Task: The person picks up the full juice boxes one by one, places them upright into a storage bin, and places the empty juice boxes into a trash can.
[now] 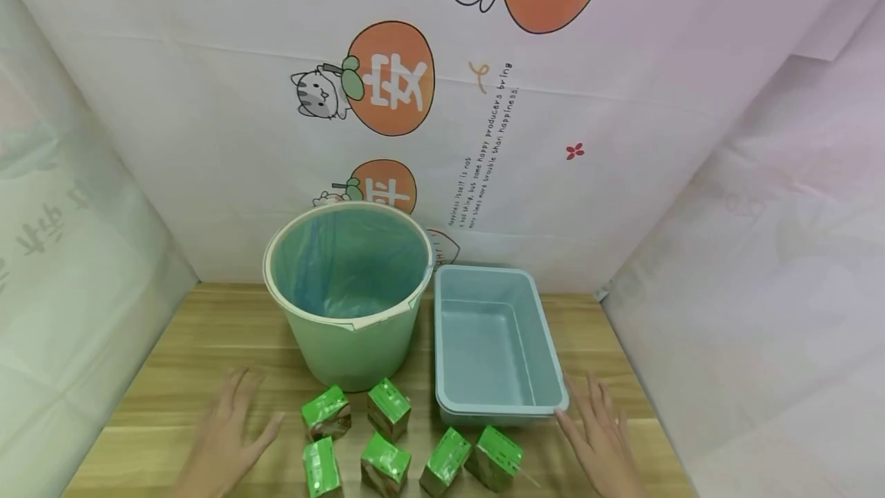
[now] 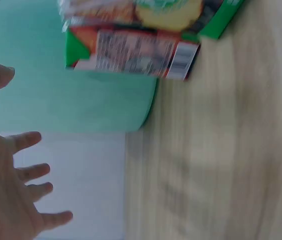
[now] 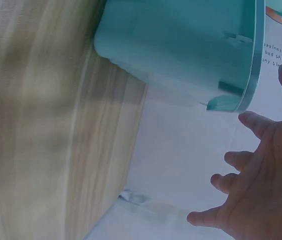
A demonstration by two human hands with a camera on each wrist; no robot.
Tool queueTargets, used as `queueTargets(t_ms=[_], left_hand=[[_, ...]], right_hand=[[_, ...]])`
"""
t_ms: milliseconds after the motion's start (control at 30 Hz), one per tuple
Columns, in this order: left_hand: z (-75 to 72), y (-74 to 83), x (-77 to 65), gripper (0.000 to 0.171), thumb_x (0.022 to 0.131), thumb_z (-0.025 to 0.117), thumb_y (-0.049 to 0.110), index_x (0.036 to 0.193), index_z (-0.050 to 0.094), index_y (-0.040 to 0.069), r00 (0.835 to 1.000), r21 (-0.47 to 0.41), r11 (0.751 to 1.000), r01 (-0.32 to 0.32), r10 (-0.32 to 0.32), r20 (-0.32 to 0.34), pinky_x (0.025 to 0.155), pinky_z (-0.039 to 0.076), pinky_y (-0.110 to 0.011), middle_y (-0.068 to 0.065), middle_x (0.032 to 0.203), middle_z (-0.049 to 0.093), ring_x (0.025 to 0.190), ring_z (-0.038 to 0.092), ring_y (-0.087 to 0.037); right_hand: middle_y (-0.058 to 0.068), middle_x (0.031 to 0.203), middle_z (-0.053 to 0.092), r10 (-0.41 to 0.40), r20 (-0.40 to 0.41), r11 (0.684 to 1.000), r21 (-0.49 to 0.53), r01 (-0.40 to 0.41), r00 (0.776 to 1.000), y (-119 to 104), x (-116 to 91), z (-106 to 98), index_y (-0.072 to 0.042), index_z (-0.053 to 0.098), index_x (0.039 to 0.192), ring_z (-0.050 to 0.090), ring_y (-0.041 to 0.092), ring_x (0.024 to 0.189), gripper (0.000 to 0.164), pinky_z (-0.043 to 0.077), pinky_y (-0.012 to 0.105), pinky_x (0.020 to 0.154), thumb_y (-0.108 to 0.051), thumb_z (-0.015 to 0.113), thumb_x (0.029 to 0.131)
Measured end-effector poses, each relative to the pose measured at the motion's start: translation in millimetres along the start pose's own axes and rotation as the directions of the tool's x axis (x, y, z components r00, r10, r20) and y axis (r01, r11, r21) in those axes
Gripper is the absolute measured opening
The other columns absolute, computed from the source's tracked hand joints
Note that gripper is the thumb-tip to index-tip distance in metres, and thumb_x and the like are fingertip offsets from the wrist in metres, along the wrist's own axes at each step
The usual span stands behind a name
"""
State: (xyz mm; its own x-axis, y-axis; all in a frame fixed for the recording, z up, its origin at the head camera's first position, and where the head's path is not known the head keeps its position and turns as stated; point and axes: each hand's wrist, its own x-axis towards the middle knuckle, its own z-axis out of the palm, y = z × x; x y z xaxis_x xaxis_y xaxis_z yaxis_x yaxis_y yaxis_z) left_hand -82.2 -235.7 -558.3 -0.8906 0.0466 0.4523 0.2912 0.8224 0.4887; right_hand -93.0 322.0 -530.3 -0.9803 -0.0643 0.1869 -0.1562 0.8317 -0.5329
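Several small green drink cartons point(image 1: 387, 444) lie on the wooden table point(image 1: 173, 375) near its front edge. My left hand point(image 1: 228, 429) hovers with spread fingers left of the cartons, holding nothing; the nearest carton point(image 1: 326, 412) is to its right. The left wrist view shows that hand point(image 2: 11, 175) open, with a carton point(image 2: 136, 45) and the green bucket point(image 2: 71, 85) beyond it. My right hand point(image 1: 601, 436) is open with fingers spread, just right of the blue basin's point(image 1: 546, 344) front corner. In the right wrist view the right hand point(image 3: 261, 185) is close to the basin point(image 3: 181, 45).
A green bucket point(image 1: 346, 352) lined with a clear bag stands behind the cartons, with the blue rectangular basin to its right. White printed sheeting point(image 1: 622, 137) walls the table at the back and both sides.
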Motion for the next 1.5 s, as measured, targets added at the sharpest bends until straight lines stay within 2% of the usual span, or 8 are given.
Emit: queueTargets(t_ms=[267,433,667,900,1000,1133,1233,1500], left_hand=[[20.0,26.8,-13.0,0.081,0.077,0.091,0.031,0.141,0.055,-0.004,0.989,-0.037,0.990,-0.140,0.138,-0.054,0.080,0.051,-0.076,-0.028,0.138,0.055,0.114,0.060,-0.054],[31.0,39.6,-18.9,0.074,0.078,0.090,0.052,0.126,0.067,0.001,0.950,-0.048,0.954,-0.296,0.288,-0.124,0.073,0.060,-0.055,-0.018,0.124,0.064,0.102,0.066,-0.036],[48.9,52.5,-31.6,0.076,0.070,0.097,0.050,0.124,0.071,0.004,0.925,-0.115,0.920,-0.374,0.362,-0.112,0.070,0.056,-0.034,-0.013,0.120,0.065,0.098,0.064,-0.022],[59.2,43.6,-36.5,0.082,0.097,0.057,0.074,0.123,0.070,-0.003,0.880,-0.146,0.869,-0.473,0.457,-0.128,0.079,0.054,-0.030,-0.017,0.122,0.064,0.106,0.063,-0.022],[58.5,40.9,-37.4,0.080,0.096,0.058,0.074,0.124,0.070,-0.001,0.888,-0.150,0.876,-0.459,0.447,-0.108,0.078,0.055,-0.031,-0.015,0.121,0.063,0.106,0.063,-0.022],[53.9,42.6,-40.3,0.068,0.081,0.089,0.055,0.123,0.071,0.006,0.935,-0.155,0.922,-0.355,0.350,-0.062,0.071,0.057,-0.029,-0.003,0.119,0.063,0.102,0.064,-0.016],[50.9,46.7,-41.6,0.071,0.067,0.101,0.038,0.125,0.071,0.008,0.961,-0.151,0.949,-0.275,0.275,-0.022,0.067,0.056,-0.028,0.003,0.119,0.062,0.100,0.064,-0.012],[49.6,51.3,-38.4,0.083,0.062,0.103,0.029,0.129,0.064,0.002,0.960,-0.159,0.950,-0.269,0.277,0.030,0.072,0.059,-0.031,-0.002,0.118,0.061,0.103,0.062,-0.012]], right_hand=[[0.030,0.172,0.012,-0.057,0.005,0.998,-0.005,0.057,0.998,-10,19,-2,-0.013,0.039,0.164,0.012,0.061,0.152,0.063,0.003,0.090,0.106,-0.036,0.058,0.109],[0.031,0.171,0.012,-0.087,0.030,0.996,0.012,0.087,0.996,-12,33,2,-0.013,0.039,0.165,0.010,0.057,0.155,0.064,0.002,0.090,0.106,-0.037,0.059,0.109],[0.030,0.171,0.014,-0.102,0.048,0.995,0.012,0.101,0.994,-10,46,8,-0.012,0.041,0.164,0.009,0.057,0.156,0.065,0.002,0.088,0.108,-0.038,0.061,0.107],[0.030,0.171,0.016,-0.153,0.029,0.988,-0.006,0.153,0.988,-5,53,16,-0.010,0.043,0.161,0.012,0.059,0.154,0.065,0.007,0.089,0.108,-0.036,0.064,0.105],[0.029,0.171,0.017,-0.160,0.031,0.987,-0.019,0.161,0.987,-4,55,18,-0.009,0.043,0.161,0.013,0.059,0.154,0.066,0.009,0.089,0.107,-0.036,0.065,0.105],[0.028,0.171,0.019,-0.159,0.038,0.987,-0.025,0.160,0.987,-3,57,19,-0.009,0.043,0.161,0.014,0.059,0.154,0.068,0.010,0.090,0.106,-0.038,0.066,0.104],[0.026,0.171,0.020,-0.159,0.035,0.986,-0.035,0.161,0.987,-3,57,19,-0.009,0.043,0.161,0.015,0.057,0.154,0.069,0.010,0.091,0.105,-0.038,0.067,0.103],[0.021,0.173,0.020,-0.148,0.046,0.988,-0.043,0.150,0.988,-4,57,18,-0.007,0.040,0.163,0.015,0.054,0.155,0.073,0.011,0.091,0.104,-0.040,0.066,0.104]])
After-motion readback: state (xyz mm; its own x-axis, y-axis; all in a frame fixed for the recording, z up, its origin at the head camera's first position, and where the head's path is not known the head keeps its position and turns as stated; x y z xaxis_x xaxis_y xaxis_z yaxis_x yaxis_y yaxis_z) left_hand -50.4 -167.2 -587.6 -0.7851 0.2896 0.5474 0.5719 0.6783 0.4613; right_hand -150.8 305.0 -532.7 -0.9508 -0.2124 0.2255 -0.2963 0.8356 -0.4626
